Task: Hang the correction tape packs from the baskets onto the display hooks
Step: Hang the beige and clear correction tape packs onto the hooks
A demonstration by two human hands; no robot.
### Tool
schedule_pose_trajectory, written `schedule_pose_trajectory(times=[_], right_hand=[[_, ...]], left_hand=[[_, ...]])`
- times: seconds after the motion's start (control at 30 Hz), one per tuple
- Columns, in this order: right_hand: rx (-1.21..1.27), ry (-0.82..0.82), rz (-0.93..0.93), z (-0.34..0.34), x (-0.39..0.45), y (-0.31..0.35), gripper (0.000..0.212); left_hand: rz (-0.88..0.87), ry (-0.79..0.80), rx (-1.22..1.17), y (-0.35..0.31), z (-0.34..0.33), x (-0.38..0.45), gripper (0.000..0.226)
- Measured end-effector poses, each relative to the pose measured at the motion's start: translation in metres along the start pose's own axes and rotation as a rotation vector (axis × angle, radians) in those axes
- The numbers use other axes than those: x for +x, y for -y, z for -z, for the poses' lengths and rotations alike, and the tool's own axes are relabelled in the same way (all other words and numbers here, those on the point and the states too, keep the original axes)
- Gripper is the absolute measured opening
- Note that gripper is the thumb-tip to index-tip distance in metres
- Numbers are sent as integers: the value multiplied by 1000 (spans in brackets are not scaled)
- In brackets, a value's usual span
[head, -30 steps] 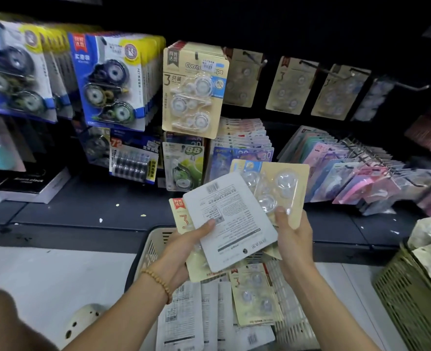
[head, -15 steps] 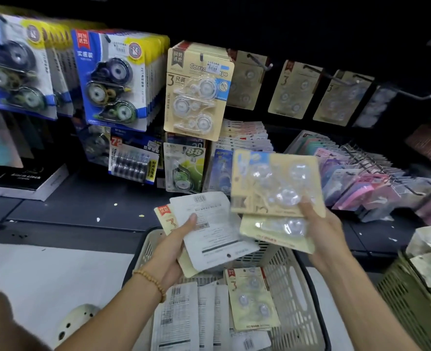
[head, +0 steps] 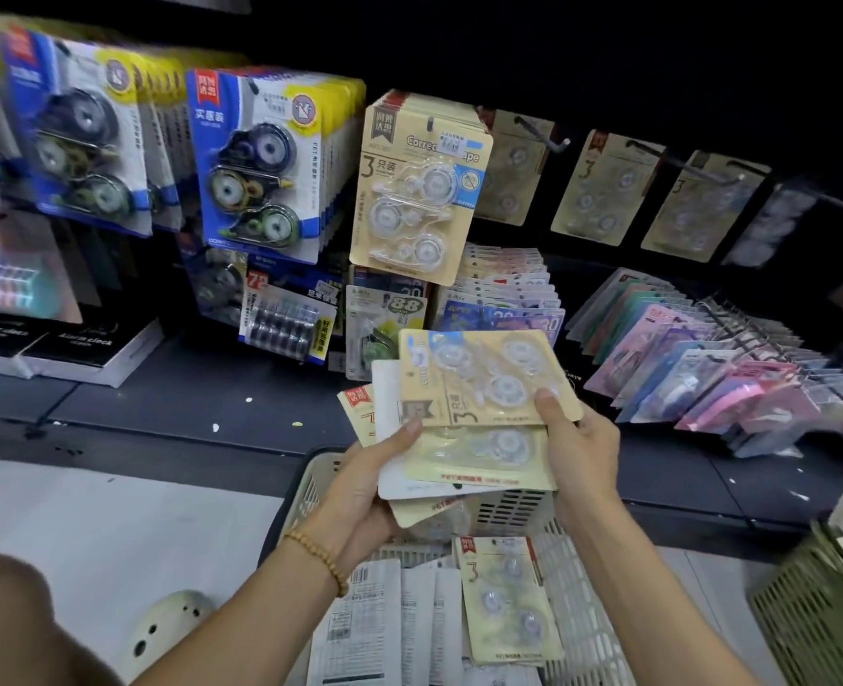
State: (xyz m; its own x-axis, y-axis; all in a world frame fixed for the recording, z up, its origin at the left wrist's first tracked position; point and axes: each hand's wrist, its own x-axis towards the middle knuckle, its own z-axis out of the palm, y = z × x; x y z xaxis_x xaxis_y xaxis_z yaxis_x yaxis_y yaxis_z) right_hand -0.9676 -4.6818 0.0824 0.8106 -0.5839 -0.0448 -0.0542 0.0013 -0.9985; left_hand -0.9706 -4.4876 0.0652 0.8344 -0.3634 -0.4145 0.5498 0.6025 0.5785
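Both hands hold a fanned stack of beige correction tape packs [head: 478,418] just above the white basket [head: 577,601]: left hand [head: 360,492] cups the stack from below w/ thumb pinching its left edge, right hand [head: 577,453] grips the right side, thumb pressed on the top pack. More packs lie in the basket, and the matching beige hook row [head: 422,185] hangs well above it, already full-looking. Best bet imo: square the packs so punch holes align, then feed one at a time onto a hook, left hand supporting the rest.
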Motion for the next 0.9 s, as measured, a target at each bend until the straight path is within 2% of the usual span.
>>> schedule_pose_trajectory(times=[0.1,0.23,0.33,0.4,0.47,0.53,0.6,0.7,0.9], right_hand=[[7,-4,6,-5,-5,2,15],[-5,148,-39,1,-5,7,8],[91,265,-135,3,6,20,35],[122,329,-199,2,13,33,46],[81,385,-225,-1,20,43,50],[27,434,-187,-6,23,51,46],[36,425,-114,-14,24,60,39],[261,373,46,-29,26,82,49],[517,176,156,-81,48,132,46]], left_hand=[[-13,-19,-3,-5,7,0,61],[-63,-36,30,-16,15,4,61],[-80,-31,61,-25,17,3,56],[-76,-17,95,-31,18,1,55],[-85,2,139,-37,17,0,58],[-91,12,155,-44,15,-2,57],[-100,2,162,-53,12,-3,51],[-109,-19,160,-70,9,-6,40],[-126,3,154,-97,11,-11,47]])
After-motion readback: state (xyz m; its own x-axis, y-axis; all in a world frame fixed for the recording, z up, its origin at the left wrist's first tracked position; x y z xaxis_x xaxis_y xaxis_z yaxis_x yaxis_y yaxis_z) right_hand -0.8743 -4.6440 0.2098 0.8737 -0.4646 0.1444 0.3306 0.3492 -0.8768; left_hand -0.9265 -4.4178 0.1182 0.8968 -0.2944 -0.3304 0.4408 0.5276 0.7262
